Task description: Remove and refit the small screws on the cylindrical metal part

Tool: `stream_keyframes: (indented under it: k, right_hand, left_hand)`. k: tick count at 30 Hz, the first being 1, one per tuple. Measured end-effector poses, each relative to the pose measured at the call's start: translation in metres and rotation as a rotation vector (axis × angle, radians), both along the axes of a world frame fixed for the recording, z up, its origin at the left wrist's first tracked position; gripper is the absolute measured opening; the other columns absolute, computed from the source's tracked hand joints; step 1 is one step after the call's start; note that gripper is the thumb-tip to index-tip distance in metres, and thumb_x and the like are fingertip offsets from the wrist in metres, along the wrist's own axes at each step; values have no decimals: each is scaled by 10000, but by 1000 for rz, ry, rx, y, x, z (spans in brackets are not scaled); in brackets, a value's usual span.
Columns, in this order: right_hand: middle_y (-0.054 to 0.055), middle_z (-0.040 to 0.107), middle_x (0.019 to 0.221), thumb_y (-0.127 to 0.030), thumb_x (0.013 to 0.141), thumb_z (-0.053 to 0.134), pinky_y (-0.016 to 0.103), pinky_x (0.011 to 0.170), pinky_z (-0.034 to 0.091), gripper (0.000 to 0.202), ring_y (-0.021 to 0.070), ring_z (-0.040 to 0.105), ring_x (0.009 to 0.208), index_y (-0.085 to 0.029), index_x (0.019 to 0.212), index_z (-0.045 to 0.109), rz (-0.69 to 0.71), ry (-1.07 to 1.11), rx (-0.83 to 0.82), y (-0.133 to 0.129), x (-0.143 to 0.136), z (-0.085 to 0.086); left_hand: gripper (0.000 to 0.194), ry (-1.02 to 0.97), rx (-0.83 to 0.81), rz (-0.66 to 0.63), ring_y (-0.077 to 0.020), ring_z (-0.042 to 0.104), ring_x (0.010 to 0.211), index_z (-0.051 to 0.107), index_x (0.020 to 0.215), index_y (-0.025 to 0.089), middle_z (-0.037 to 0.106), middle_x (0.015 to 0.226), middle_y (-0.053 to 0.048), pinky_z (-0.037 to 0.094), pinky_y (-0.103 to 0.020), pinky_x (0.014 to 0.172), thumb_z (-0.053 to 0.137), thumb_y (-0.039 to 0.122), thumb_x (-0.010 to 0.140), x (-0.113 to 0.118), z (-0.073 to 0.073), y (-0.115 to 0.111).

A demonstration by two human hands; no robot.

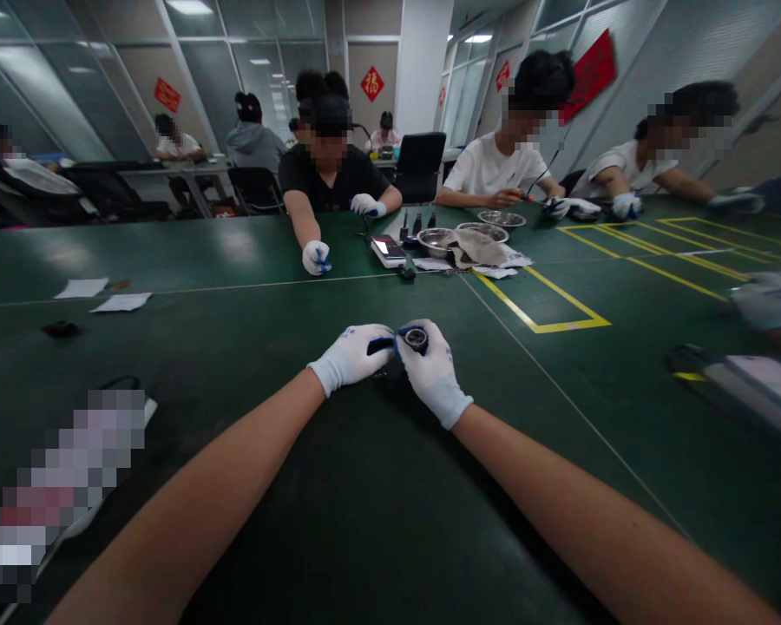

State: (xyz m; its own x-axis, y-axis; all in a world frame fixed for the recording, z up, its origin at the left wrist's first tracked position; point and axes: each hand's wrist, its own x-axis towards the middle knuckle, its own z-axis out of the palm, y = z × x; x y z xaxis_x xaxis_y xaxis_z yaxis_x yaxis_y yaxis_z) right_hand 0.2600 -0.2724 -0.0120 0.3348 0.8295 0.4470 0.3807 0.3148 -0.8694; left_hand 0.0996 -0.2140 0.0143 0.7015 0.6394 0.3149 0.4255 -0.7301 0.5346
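Both my hands wear white gloves with blue on the fingers and meet above the green table (338, 538). My right hand (433, 365) is closed around a small round black part (416, 338) with a metallic ring facing up. Its fingers touch those of my left hand (357, 351), which is curled, thumb and fingers bent towards the part. Dark shadow lies between the left thumb and fingers, so what they grip, if anything, is hidden. A small bit of something dark shows on the table just under the hands.
Metal bowls (435, 242), a cloth (478, 248), small black bottles (417, 224) and a boxy device (388, 251) stand ahead. Papers (122, 302) and a black object (61, 329) lie left. Gloved people work across the table. Yellow tape (573, 328) marks the right side.
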Motion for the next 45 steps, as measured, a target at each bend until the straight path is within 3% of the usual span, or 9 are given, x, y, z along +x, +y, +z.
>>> stream_keyframes:
  k: [5,11,15,19,23,27,33,39,45]
  right_hand:
    - [60,710,895,-442,819,634,416,838,568,232,251,677,868,-239,930,619,9,63,1,1,0,1]
    - [61,707,907,-457,837,639,423,842,564,270,249,665,872,-229,975,594,37,46,8,0,0,0]
    - [79,699,1057,-291,813,637,452,904,576,422,246,673,935,-214,1223,577,72,-21,53,-3,0,-4]
    - [110,668,1222,-185,827,628,488,972,578,774,242,676,1011,-236,1553,367,159,-118,122,-8,-1,-9]
    - [154,591,1416,-177,870,604,533,1035,563,871,269,656,1138,-274,1646,221,202,-227,180,-10,0,-11]
    - [160,541,1442,-220,886,617,572,1049,552,899,310,622,1209,-293,1668,179,155,-302,238,-14,1,-5]
    - [178,466,1461,-309,868,660,634,1120,492,812,372,510,1351,-258,1611,336,72,-395,186,-15,2,-2]
    - [149,521,1376,-320,864,650,572,1110,529,528,334,587,1277,-258,1385,585,139,-387,6,-8,3,-5]
    - [162,541,1372,-328,864,647,571,1130,514,477,341,592,1291,-229,1329,618,162,-434,-20,-10,2,-4]
  left_hand:
    - [316,-141,-73,27,-281,739,1157,762,1172,155,785,1244,-131,557,-481,1102,594,313,954,-7,-6,-17]
    - [354,-506,-104,219,-276,705,1225,728,1237,157,754,1292,-141,532,-463,1134,543,309,976,-13,-13,-12]
    - [423,-430,118,233,-281,706,1087,709,1259,166,717,1169,-123,587,-457,1000,688,380,894,-11,-7,-26]
    - [468,-335,243,203,-269,688,984,715,1221,181,666,1074,-90,602,-441,896,792,388,808,-4,-4,-40]
    - [410,-345,292,181,-265,682,1003,702,1215,193,662,1088,-87,599,-435,900,762,356,844,1,-5,-44]
    - [388,-388,320,186,-273,687,1055,646,1243,194,658,1157,-108,601,-435,922,681,383,905,3,-5,-45]
    - [424,-587,234,548,-267,711,1124,520,1348,190,704,1238,-127,586,-436,1015,625,338,965,-6,-13,-20]
    - [387,-293,91,776,-303,705,1174,650,1246,180,715,1254,-135,553,-482,1102,702,138,865,-30,-13,18]
    - [419,3,64,777,-329,678,1239,698,1281,183,677,1336,-161,524,-488,1148,673,108,870,-37,-9,21]
